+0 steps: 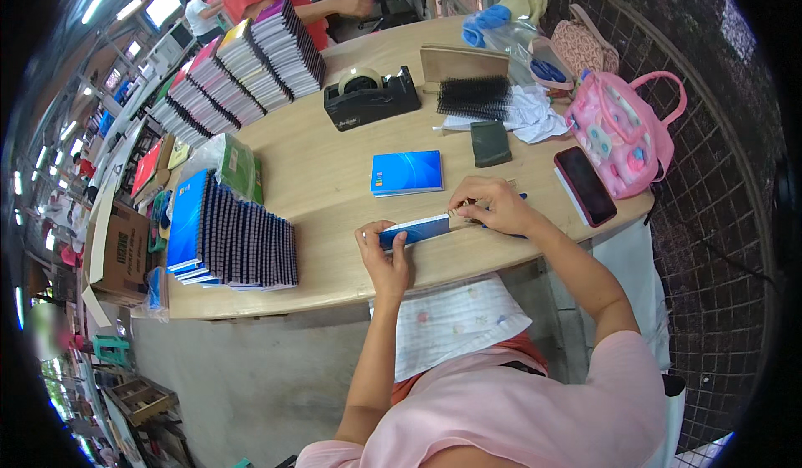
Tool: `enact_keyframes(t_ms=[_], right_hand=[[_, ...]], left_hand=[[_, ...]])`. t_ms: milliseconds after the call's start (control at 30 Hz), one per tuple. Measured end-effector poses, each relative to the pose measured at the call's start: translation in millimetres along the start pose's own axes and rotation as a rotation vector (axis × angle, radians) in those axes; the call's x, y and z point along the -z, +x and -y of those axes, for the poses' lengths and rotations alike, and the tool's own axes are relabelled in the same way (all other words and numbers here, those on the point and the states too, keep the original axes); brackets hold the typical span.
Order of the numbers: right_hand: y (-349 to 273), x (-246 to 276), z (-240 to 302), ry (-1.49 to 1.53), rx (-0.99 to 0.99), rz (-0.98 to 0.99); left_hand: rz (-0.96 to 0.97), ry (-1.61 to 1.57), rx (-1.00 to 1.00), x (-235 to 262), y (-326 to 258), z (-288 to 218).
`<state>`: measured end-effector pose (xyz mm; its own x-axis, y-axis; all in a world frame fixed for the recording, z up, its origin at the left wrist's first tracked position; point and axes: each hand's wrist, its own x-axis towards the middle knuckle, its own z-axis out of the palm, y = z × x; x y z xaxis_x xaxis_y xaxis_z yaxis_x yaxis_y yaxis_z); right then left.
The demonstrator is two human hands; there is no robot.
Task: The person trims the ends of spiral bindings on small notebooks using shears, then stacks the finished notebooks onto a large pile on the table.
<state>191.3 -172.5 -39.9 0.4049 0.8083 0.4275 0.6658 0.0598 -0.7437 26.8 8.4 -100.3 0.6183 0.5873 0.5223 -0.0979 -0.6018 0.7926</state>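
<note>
Near the front edge of the table (322, 180), the left hand (386, 259) pinched a blue notebook (424, 229) by its left end — the right hand (497, 204) curled at the other end, its exact hold unclear.

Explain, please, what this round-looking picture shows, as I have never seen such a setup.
There is no machine: a person works with bare hands, and a wide fisheye camera on their head looks down, so straight edges bend. The left hand holds a blue booklet; the right hand is at its right end, seemingly pinching something too small to tell. On the table are a second booklet, stacked blue notebooks, a tape dispenser, a phone and a pink bag.
</note>
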Motion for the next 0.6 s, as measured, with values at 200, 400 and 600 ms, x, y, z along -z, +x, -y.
enact_keyframes(t_ms=[200, 400, 600], right_hand=[[-5, -7, 0, -0.180, -0.069, 0.070], [-2, -13, 12, -0.315, -0.087, 0.081], [0, -20, 7, -0.421, 0.016, 0.101]], left_hand=[[-0.009, 0.006, -0.004, -2, 0, 3], [-0.005, 0.011, 0.006, -3, -1, 0], [-0.008, 0.002, -0.011, -3, -1, 2]])
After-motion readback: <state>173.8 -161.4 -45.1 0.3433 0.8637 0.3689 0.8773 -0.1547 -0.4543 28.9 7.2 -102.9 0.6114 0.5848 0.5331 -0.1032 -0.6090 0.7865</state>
